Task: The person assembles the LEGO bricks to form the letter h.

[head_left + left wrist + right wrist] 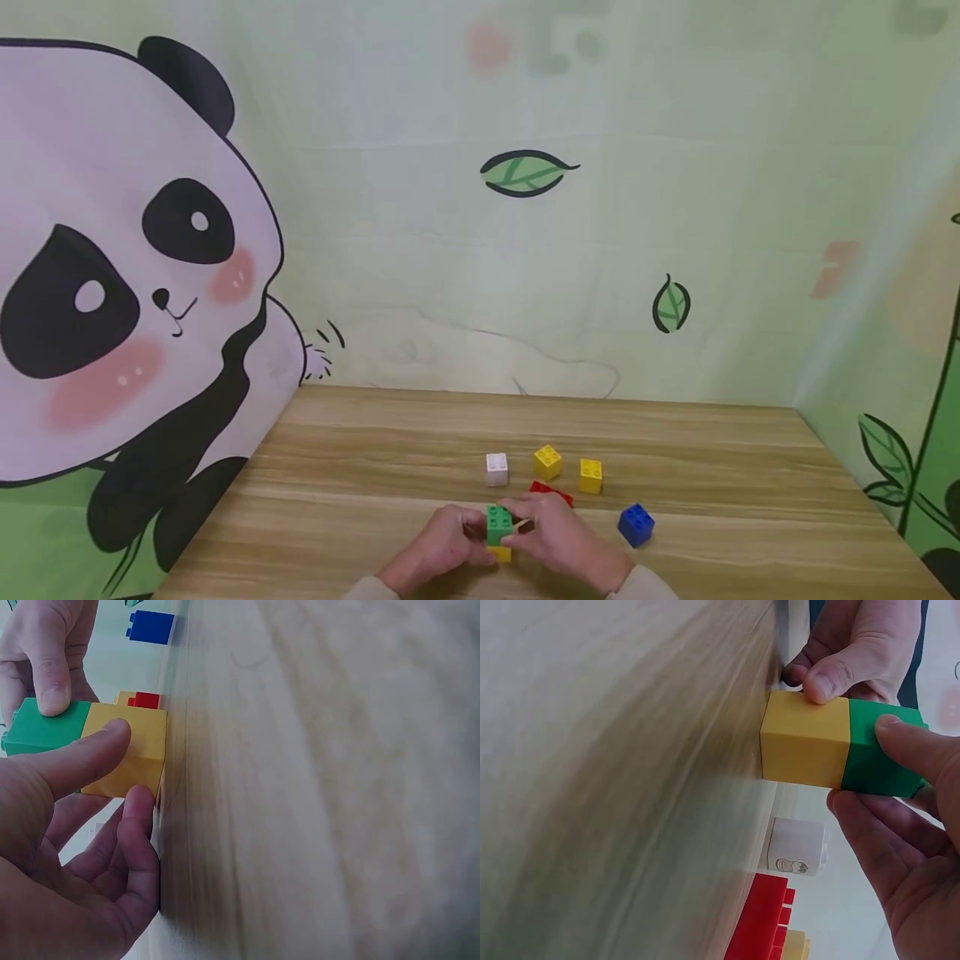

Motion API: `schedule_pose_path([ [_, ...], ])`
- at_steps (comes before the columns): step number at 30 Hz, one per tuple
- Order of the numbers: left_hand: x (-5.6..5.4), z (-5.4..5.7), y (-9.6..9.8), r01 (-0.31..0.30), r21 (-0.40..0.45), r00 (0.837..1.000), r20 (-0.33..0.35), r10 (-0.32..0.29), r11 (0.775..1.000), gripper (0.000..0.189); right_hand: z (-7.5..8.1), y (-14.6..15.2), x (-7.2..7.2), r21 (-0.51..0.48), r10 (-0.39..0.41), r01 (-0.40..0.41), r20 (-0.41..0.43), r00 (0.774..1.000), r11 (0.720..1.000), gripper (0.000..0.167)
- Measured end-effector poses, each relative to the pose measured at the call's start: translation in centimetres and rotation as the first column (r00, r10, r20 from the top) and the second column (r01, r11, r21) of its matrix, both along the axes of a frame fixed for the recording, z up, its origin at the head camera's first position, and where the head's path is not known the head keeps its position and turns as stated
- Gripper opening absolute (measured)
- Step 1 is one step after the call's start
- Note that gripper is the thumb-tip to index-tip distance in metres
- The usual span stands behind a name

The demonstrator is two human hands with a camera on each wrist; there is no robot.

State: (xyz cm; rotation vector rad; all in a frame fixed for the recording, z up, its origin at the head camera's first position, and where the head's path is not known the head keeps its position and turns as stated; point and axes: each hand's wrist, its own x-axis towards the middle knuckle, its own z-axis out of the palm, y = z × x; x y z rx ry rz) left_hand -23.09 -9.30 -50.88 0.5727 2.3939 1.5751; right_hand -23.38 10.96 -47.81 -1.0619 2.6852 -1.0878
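A green block (499,525) sits squarely on top of a yellow block (806,741), the two flush in both wrist views. My left hand (448,540) grips the lower yellow block, its thumb (112,742) on one side and fingers curled on another. From the other side my right hand (558,540) pinches the green block between thumb and fingers. The yellow block's base is right at the tabletop. Just behind my right hand lies a long red block (551,493), partly hidden by it.
Farther back stand a white block (497,469) and two yellow blocks, one (547,462) turned at an angle, the other (591,476) to its right. A blue block (636,525) lies right of my right hand. The wooden table (360,467) ends at a printed panda backdrop (390,208).
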Motion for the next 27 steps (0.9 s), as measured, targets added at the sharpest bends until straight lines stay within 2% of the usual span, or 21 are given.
schedule_pose_path([
  [4, 0.05, 0.03, -0.11, 0.006, -0.005, 1.0, -0.006, -0.006, 1.0, 0.021, 0.11, -0.07, 0.06, -0.014, 0.002, -0.002, 0.002, 1.0, 1.0, 0.042],
  [9, 0.14, 0.17, -0.28, 0.041, -0.03, 0.997, -0.061, -0.043, 0.999, 0.02, 0.18, -0.09, 0.0, -0.035, -0.016, 0.017, 0.052, 0.999, 0.999, 0.041],
  [14, 0.25, 0.21, -0.34, 0.068, -0.008, 0.994, -0.083, -0.068, 0.998, 0.02, 0.28, -0.06, 0.01, -0.034, -0.025, 0.027, 0.055, 0.998, 0.999, 0.04],
  [22, 0.12, 0.1, -0.48, 0.059, -0.019, 0.997, -0.05, -0.06, 0.998, 0.02, 0.07, -0.1, -0.05, -0.013, -0.009, 0.01, 0.056, 0.998, 1.0, 0.037],
  [27, 0.0, 0.07, -1.02, 0.043, -0.021, 0.998, -0.04, -0.044, 0.999, 0.023, 0.28, 0.73, 0.28, 0.043, -0.069, 0.068, 0.032, 0.997, 0.997, 0.043],
])
